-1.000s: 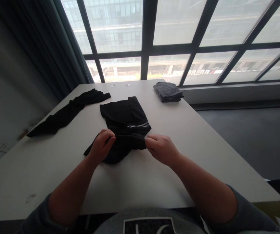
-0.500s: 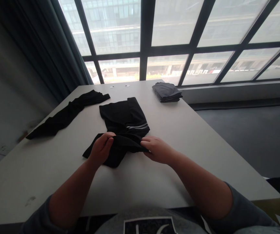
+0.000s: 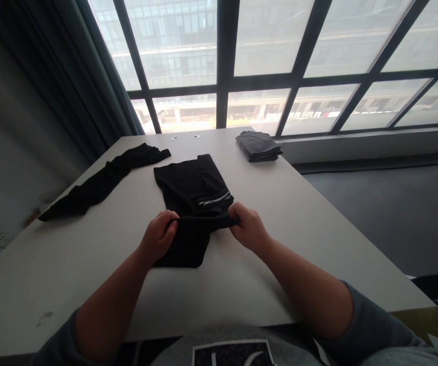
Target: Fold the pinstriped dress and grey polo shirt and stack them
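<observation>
A black garment with thin white stripes (image 3: 190, 185) lies on the white table (image 3: 287, 213) in front of me. My left hand (image 3: 158, 238) pinches the left end of its near folded edge. My right hand (image 3: 248, 227) grips the right end of that same edge. The edge is stretched straight between both hands, a little above the table. A flap of the black fabric hangs down below the edge toward me.
A second long black garment (image 3: 100, 180) lies stretched out at the table's left. A folded stack of dark grey clothes (image 3: 259, 146) sits at the far right corner. Large windows stand behind the table, a dark curtain (image 3: 51, 76) at the left.
Both hands have lifted the near edge of the black garment and pulled it taut between them. The loose flap that spread to the left now hangs straighter below the edge.
</observation>
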The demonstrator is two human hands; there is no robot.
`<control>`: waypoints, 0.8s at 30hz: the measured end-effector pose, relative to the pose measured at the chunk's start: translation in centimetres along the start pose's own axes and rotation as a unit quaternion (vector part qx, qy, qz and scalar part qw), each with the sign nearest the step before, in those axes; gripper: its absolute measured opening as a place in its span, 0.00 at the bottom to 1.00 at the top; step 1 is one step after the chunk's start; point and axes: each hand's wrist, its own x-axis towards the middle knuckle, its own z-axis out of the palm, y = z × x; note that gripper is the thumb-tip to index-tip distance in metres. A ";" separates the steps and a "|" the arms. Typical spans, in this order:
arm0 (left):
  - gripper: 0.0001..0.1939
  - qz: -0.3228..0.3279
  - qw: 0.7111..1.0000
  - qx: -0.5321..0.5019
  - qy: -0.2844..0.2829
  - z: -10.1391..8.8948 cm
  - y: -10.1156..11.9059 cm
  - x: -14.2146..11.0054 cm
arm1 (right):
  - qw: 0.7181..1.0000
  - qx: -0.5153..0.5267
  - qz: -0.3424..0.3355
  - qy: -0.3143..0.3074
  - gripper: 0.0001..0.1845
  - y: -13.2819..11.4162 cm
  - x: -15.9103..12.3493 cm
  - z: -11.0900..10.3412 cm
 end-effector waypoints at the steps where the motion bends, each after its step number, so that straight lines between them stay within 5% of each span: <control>1: 0.09 -0.005 1.000 0.001 -0.001 0.0 -0.1 0.0 | 0.999 0.013 -0.007 -0.040 0.10 0.1 0.2 -0.2; 5: 0.10 -0.029 0.999 -0.029 0.014 0.3 -0.5 -0.4 | 0.979 0.022 -0.072 -0.192 0.32 -0.1 0.8 -0.9; 11: 0.08 -0.003 0.996 -0.086 -0.026 0.2 -0.3 -0.5 | 0.966 0.045 -0.131 -0.220 0.04 0.3 1.0 -0.5; 15: 0.08 0.057 0.993 -0.077 -0.066 -0.2 0.5 0.3 | 0.976 0.043 -0.097 -0.192 0.05 0.8 0.7 -0.6; 18: 0.08 0.080 0.996 -0.033 -0.031 -0.3 0.9 0.6 | 0.985 0.014 -0.047 -0.163 0.13 0.6 0.2 -0.6; 24: 0.08 -0.048 0.992 -0.084 0.076 -0.1 -0.5 0.8 | 0.964 0.141 -0.047 -0.222 0.06 0.3 0.7 -0.4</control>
